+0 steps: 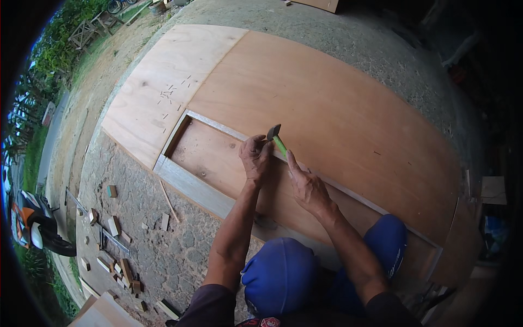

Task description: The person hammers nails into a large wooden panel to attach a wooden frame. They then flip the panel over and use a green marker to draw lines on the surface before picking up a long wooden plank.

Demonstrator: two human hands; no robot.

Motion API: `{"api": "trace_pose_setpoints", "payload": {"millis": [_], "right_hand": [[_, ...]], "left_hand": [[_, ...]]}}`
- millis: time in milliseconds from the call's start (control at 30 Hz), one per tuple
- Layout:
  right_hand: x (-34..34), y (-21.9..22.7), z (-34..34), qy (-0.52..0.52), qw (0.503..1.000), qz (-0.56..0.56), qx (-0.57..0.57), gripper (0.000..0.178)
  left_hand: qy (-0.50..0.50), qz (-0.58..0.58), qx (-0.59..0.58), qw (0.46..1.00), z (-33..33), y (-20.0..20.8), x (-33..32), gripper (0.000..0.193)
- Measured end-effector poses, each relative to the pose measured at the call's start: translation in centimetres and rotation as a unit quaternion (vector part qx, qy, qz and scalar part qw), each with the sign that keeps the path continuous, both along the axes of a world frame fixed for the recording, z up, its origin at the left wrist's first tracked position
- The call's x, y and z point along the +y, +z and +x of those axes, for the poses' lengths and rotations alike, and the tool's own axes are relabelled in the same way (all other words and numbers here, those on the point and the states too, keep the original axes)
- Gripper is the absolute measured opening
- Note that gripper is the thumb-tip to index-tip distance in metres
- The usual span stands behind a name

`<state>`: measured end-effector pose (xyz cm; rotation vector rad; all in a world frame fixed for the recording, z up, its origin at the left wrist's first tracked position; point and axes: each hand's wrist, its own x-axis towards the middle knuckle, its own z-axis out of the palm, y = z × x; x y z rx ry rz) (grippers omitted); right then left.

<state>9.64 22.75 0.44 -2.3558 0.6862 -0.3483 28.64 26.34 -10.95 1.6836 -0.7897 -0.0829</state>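
My right hand [310, 191] grips a hammer [280, 146] with a green handle and a dark head. The hammer's head is raised beside the fingertips of my left hand [255, 158]. Those fingertips are pinched together over the far rail of a long wooden frame [218, 125]; whatever they hold is too small to make out. The frame lies on a large sheet of reddish plywood [327, 103], and its near rail [190, 182] is a wider pale board. Several small nails [166, 95] are scattered on the paler plywood [185, 49] left of the frame.
Wood offcuts [125, 272] and a metal square [114, 240] lie on the rough concrete at the lower left. A thin stick [169, 201] is near the frame. My blue-clad knee [283, 272] is close to the near rail. A motorbike [41, 223] stands at the far left.
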Motion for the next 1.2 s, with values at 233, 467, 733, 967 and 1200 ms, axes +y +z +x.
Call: {"api": "trace_pose_setpoints", "payload": {"millis": [233,467,733,967,1200], "right_hand": [[0.5,0.9,0.8,-0.003,0.999,-0.034,-0.009,0.067],[0.6,1.9,0.8,-0.021,0.988,-0.041,-0.148,0.066],[0.1,4.3,1.6,0.007,1.0,-0.007,0.027,0.07],[-0.3,0.4,0.6,0.034,0.998,-0.012,0.06,0.069],[0.7,1.6,0.6,0.021,0.994,-0.065,-0.088,0.07]], "left_hand": [[-0.015,-0.006,0.009,1.0,0.2,0.1,0.2,0.022],[0.036,0.022,-0.073,0.996,1.1,1.6,0.6,0.035],[0.085,0.078,-0.111,0.987,2.2,1.2,0.8,0.039],[0.098,0.082,-0.106,0.986,1.2,0.9,0.8,0.039],[0.099,0.083,-0.106,0.986,1.3,1.9,0.1,0.037]]}}
